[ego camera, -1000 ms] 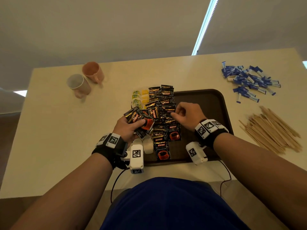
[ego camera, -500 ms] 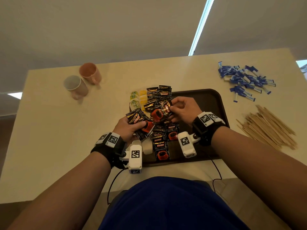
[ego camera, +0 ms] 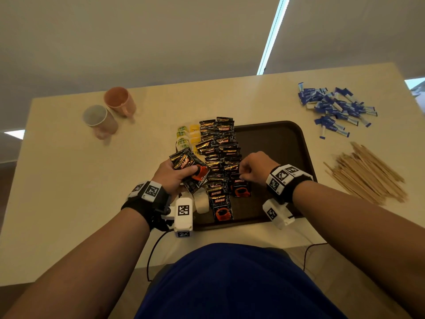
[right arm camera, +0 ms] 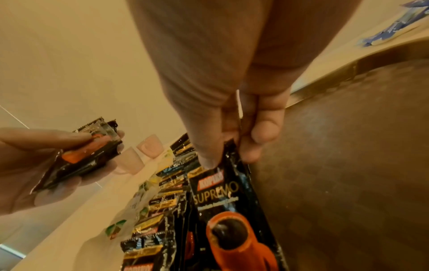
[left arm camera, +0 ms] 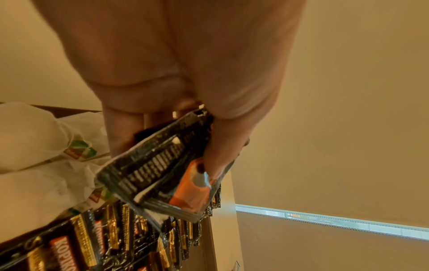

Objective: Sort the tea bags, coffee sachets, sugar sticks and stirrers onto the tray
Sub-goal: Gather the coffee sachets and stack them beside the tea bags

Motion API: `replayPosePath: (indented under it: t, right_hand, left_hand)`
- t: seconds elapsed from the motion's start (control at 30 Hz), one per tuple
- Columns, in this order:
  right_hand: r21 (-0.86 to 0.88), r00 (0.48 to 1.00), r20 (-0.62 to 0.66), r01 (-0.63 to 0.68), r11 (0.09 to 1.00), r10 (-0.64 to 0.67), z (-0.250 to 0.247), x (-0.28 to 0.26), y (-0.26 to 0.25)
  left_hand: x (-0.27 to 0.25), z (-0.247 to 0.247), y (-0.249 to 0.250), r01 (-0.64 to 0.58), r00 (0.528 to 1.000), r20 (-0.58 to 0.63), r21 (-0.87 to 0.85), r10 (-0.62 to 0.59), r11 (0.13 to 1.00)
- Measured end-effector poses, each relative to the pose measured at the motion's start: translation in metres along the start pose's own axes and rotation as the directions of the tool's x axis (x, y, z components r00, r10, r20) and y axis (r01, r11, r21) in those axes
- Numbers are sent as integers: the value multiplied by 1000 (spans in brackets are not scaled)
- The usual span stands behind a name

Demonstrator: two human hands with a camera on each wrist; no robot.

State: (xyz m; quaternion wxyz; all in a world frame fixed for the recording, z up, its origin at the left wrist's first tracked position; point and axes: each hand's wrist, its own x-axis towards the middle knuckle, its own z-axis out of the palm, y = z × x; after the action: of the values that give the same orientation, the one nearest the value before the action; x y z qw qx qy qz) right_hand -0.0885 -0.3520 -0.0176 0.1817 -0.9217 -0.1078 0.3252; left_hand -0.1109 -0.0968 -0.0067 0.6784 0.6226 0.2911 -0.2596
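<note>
Sachets going down in rows on the tray [ego camera: 296,143].
Left hand [ego camera: 171,178] grips a coffee stack [ego camera: 189,170]; right hand [ego camera: 255,168] pinches one sachet [ego camera: 240,188], sugar sticks [ego camera: 335,109] at 1 o'clock.

table [ego camera: 69,192]: pale beige top, carrying everything | tray [ego camera: 276,137]: dark brown, sitting at near-centre edge | mugs [ego camera: 108,113]: two standing together far-left | sugar sticks [ego camera: 335,109]: blue heap lying far-right | stirrers [ego camera: 365,173]: wooden pile lying right of tray
</note>
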Motion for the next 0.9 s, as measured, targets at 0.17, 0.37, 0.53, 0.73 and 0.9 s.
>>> replayPosePath:
  t: [0.17,0.37,0.53,0.73,0.9]
  right_hand:
    - [-24,999,-45,12,1000,-13,5,3,0]
    - [-36,991,-120,61,998,-65,11,5,4]
    - [13,988,-141,59,998,-56,14,6,8]
    - [32,984,-168,58,998,-52,12,6,9]
    - [106,961,-254,137,985,-107,4,4,2]
  left_hand:
    - [1,-3,-1,13,1000,-4,-6,-13,1000]
    - [1,-4,-2,15,1000,-1,-5,-15,1000]
    - [0,-3,-2,9,1000,6,-7,-9,1000]
    - [-2,0,-1,22,1000,21,-14,-21,1000]
    - [-2,2,-2,-4,1000,31,32,3,999]
